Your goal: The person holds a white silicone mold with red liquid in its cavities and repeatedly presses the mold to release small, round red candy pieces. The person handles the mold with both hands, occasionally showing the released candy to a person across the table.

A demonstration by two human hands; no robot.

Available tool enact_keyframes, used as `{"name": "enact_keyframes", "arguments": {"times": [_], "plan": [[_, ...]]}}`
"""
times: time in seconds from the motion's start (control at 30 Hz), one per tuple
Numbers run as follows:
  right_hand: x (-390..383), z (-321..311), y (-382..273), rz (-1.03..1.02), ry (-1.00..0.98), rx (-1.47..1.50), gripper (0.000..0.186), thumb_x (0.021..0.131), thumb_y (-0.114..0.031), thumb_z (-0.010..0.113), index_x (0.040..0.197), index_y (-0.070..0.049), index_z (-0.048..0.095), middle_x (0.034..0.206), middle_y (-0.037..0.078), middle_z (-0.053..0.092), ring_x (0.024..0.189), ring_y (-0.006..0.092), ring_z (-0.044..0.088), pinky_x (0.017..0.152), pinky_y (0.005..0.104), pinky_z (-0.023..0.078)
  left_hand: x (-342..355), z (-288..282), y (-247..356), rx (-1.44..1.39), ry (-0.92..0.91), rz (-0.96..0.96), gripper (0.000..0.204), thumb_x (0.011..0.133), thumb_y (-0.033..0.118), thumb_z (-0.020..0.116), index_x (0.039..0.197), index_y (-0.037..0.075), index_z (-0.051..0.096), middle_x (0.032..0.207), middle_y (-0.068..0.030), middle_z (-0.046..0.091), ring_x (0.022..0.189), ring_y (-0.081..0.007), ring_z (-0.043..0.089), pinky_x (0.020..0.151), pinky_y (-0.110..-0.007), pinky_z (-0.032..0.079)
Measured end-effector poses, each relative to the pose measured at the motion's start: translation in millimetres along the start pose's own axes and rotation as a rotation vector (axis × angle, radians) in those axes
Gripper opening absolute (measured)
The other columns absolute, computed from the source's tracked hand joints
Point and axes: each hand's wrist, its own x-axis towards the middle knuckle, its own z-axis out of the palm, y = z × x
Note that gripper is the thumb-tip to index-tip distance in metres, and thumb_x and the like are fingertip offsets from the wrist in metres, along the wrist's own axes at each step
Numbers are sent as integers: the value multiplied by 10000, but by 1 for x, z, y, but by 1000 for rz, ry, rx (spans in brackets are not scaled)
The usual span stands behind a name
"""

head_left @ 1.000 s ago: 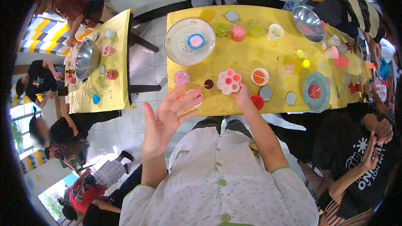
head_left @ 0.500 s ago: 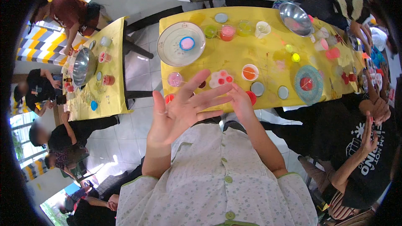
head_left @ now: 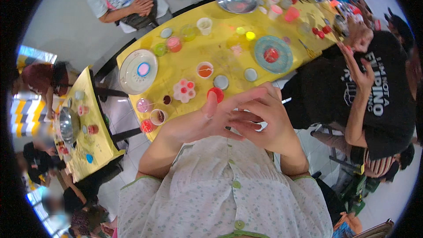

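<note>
My left hand [head_left: 207, 121] is stretched out in front of my shirt, thumb up and fingers pointing right. A pale mark or band shows at its thumb. Over its fingers lies my right hand [head_left: 273, 121], its bent fingers spread with gaps between them. The two hands overlap and seem to touch; I see nothing held in either. Just past the left thumb stands a small red cup [head_left: 219, 92] at the table edge. Close by are a white flower-shaped mould [head_left: 184, 96] with red in its hollows, a cup of orange liquid [head_left: 205, 71] with a stick, and a grey lid [head_left: 220, 82].
A yellow-covered table [head_left: 176, 64] bears a large white plate [head_left: 125, 77], a turquoise plate [head_left: 282, 46], a steel bowl [head_left: 238, 0] and several colored cups. A co-worker in black [head_left: 374, 92] stands at the right; another person [head_left: 132, 4] stands across. A second table [head_left: 94, 105] is left.
My view has turned to the right, so the table sits tilted. The left hand, spread upward before, now points right, and the right hand has moved from its fingertips to lie over its fingers.
</note>
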Motion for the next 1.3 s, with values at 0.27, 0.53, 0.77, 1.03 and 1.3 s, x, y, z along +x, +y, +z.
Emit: {"name": "enact_keyframes", "arguments": {"times": [0.27, 0.53, 0.77, 1.03, 1.3], "plan": [[-54, -29, 13, 240, 167, 224, 320, 624, -113, 749, 935, -91, 680, 979, 41, 617, 921, 255, 526, 809, 371, 375, 62, 25, -9, -33, -177, -107, 1029, 721, 872, 183, 1507, 216, 78, 1498, -40, 203, 1321, -271, 337, 967, -472, 395], [-82, -48, 19, 268, 278, 255, 289, 632, -87, 728, 917, -79, 676, 962, 63, 627, 936, 245, 539, 830, 346, 399, 94, 39, -14, -71, -241, -167, 999, 725, 867, 179, 1505, 249, 94, 1474, -12, 243, 1322, -242, 335, 974, -462, 402], [-87, -55, 22, 329, 304, 323, 298, 625, -86, 737, 914, -68, 669, 931, 67, 615, 914, 239, 542, 827, 343, 408, 109, 42, -15, -124, -263, -176, 968, 740, 856, 179, 1502, 263, 116, 1487, -11, 213, 1340, -257, 319, 972, -502, 404], [-83, -57, 31, 289, 343, 261, 348, 605, -113, 770, 922, -44, 646, 833, 58, 590, 843, 247, 545, 764, 350, 416, 115, 38, -12, -161, -299, -174, 905, 779, 822, 154, 1500, 278, 103, 1523, -19, 165, 1357, -278, 306, 986, -545, 386], [-80, -57, 34, 291, 399, 305, 451, 582, -128, 809, 985, -31, 631, 881, 58, 573, 875, 224, 542, 768, 336, 426, 115, 34, -9, -201, -308, -181, 875, 787, 818, 156, 1497, 312, 76, 1482, -139, 270, 1338, -293, 336, 994, -554, 373]]}}
